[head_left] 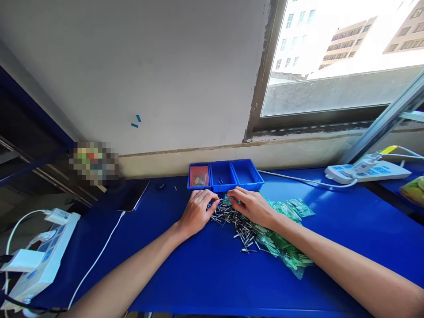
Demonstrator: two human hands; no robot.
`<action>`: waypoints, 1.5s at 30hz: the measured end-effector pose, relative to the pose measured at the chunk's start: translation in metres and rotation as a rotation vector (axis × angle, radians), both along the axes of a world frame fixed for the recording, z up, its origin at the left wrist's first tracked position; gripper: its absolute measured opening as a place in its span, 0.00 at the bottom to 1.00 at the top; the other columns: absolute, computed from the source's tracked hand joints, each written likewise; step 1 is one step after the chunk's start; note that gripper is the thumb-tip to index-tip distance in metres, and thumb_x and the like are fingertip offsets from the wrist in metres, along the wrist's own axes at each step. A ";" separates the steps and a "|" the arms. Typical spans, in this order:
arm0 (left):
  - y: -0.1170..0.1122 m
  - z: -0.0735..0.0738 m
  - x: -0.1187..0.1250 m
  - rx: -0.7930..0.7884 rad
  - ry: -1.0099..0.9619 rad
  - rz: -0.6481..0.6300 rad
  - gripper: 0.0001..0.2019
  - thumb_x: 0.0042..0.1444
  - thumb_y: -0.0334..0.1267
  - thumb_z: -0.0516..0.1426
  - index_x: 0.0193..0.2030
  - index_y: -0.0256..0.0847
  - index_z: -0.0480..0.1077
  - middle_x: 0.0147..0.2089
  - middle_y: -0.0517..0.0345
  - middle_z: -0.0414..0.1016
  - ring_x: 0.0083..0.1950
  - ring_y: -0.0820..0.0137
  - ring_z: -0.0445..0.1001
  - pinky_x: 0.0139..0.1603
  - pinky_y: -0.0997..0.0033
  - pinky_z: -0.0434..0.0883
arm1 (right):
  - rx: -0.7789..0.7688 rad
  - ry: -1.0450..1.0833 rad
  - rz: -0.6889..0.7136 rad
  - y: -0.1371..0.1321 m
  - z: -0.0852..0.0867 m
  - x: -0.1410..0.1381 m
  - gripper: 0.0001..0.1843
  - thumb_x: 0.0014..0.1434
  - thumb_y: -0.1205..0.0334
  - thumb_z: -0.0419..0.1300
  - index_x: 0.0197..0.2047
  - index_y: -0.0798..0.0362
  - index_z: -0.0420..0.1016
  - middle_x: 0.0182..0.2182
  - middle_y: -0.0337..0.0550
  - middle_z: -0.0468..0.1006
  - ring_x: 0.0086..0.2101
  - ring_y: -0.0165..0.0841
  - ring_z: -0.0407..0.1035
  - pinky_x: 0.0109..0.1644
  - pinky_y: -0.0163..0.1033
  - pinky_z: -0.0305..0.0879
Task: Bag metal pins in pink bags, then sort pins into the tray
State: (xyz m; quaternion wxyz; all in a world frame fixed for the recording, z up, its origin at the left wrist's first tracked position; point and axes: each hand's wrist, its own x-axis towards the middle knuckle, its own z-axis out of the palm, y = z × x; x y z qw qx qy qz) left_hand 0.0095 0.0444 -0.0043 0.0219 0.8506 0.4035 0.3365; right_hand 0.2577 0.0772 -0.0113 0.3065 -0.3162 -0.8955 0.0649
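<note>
Both of my hands rest on a blue table (pixel 205 274), fingertips meeting over a heap of small metal pins (pixel 236 225). My left hand (pixel 197 211) is curled, its fingers pinched at the pile's left edge. My right hand (pixel 251 206) is also curled, fingertips pressed on something small between the two hands that I cannot make out. A spread of small green parts (pixel 285 247) lies under and to the right of my right forearm. Just beyond the hands stand three joined blue trays (pixel 225 175); the left one holds a red packet (pixel 199 176).
A phone (pixel 134 196) lies at the back left with a white cable (pixel 96 260) running to a power strip (pixel 43 256) at the left edge. Another white power strip (pixel 367 171) sits at the back right. A wall and a window rise behind the table.
</note>
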 end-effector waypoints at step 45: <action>0.001 -0.001 0.000 -0.010 0.015 -0.004 0.06 0.75 0.40 0.54 0.49 0.43 0.71 0.46 0.56 0.80 0.50 0.64 0.78 0.55 0.59 0.67 | -0.062 -0.055 0.072 -0.004 0.005 0.001 0.03 0.75 0.62 0.52 0.47 0.49 0.64 0.36 0.40 0.76 0.30 0.33 0.69 0.35 0.36 0.57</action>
